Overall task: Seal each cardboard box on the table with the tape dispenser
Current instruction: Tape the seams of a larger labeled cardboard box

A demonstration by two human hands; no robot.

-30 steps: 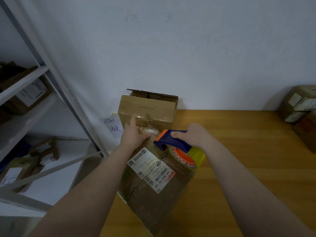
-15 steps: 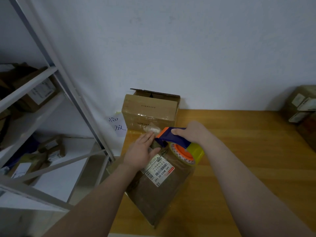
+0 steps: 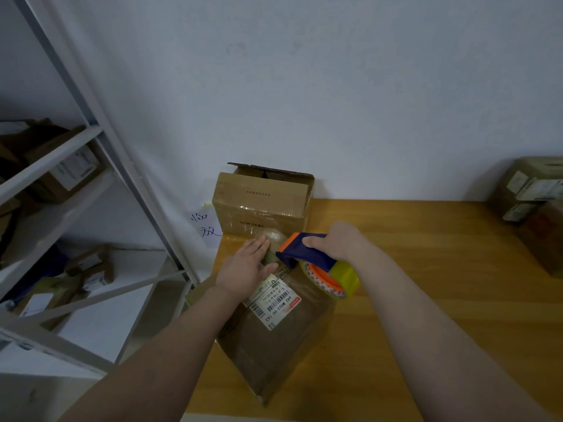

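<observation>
Near box [image 3: 283, 339]: brown cardboard, a long flat-topped block lying askew on the desk [image 3: 426, 269], with its far end at 12 o'clock and its near corner at 6 o'clock. The surface looks glossy, as if taped over.
Label [image 3: 274, 300]: white paper sticker with barcodes on the near box's top; the small print is too fine to read.
Left hand [image 3: 246, 266]: flat, fingers straight and together, pressing on the far end of the near box and covering part of the label.
Right hand [image 3: 341, 242]: curled round the blue handle of the tape dispenser [image 3: 307, 252], at 3 o'clock of the left hand.
Tape dispenser: blue plastic body with an orange tip. Its nose meets the box top just beside the left fingertips; the blade is hidden.
Tape roll [image 3: 332, 278]: yellowish tape on an orange core, hanging under the handle.
Back box [image 3: 262, 202]: paler cardboard against the wall, at 12 o'clock of the near box, top flaps standing open; the inside is not visible.
Note [image 3: 205, 226]: white paper with handwritten characters, at 9 o'clock of the back box.
Stacked boxes [image 3: 530, 202]: labelled, dim, cut off by the frame edge at 3 o'clock.
Rack [image 3: 91, 138]: white metal shelving at 9 o'clock, holding shadowed parcels.
</observation>
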